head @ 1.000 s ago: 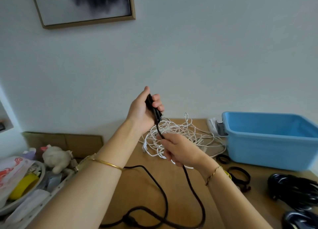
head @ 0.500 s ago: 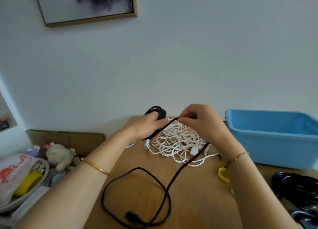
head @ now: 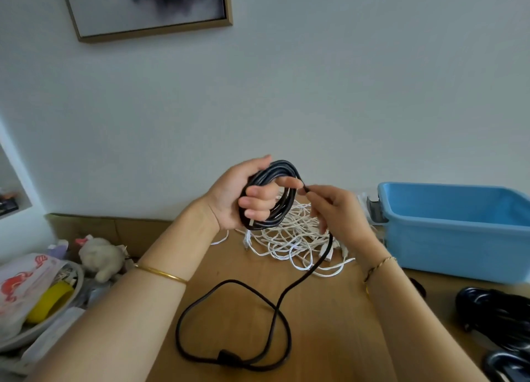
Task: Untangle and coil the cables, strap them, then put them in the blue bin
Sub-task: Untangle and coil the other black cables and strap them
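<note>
My left hand [head: 243,198] is raised above the wooden table [head: 321,324] and grips a coil of black cable [head: 282,209], fingers curled through the loops. My right hand [head: 341,215] pinches the same cable just right of the coil. From there the loose end [head: 275,318] hangs down and lies in a loop on the table near me. A tangle of white cables [head: 289,241] lies on the table behind my hands. The blue bin [head: 459,238] stands at the right, and what I see of its inside is bare.
Black coiled cables [head: 499,315] lie at the right near edge. A yellow strap [head: 367,291] peeks out by my right wrist. At the left sit a plush toy [head: 99,256], a basin [head: 71,292] with yellow tape [head: 50,301] and bags. A wall stands close behind.
My left hand lifted and turned palm toward me, showing the coil. My right hand brought another turn of the black cable up to the coil, and the loose loop on the table shortened.
</note>
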Available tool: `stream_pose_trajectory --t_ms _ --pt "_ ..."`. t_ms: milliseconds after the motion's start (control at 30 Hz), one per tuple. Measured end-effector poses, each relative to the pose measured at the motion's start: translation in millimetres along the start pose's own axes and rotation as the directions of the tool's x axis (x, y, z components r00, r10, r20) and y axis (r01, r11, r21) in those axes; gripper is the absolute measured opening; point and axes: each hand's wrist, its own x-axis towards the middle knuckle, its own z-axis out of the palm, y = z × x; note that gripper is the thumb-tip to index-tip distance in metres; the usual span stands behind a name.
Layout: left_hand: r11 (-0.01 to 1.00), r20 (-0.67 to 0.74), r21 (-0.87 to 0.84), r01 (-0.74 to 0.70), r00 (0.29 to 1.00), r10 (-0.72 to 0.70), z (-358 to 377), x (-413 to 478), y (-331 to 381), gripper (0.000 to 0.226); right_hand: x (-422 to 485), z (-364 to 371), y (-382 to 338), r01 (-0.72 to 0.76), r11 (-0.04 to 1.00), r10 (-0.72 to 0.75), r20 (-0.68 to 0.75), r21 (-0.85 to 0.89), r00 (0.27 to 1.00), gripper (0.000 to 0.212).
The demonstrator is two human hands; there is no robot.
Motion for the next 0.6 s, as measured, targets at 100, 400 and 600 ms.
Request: stream_pose_trajectory --t_ms 100,400,600 --pt "0.97 -0.06 -0.205 -0.133 0.991 0.124 6 4 1 0.052 -14 22 -1 -0.069 0.994 0.06 0.105 0.086 0.993 0.031" --pt "0.84 -0.447 -0.265 -0.473 0.832 0.327 7 24 -4 0.046 -34 38 -29 -0.246 0.969 0.219 0.44 0.004 0.871 0.025" --pt "0.811 -0.516 0.498 -0.307 0.646 0.562 -9 25 -8 0.035 -46 21 -58 -0.252 0.961 0.155 0.537 0.112 0.829 0.024"
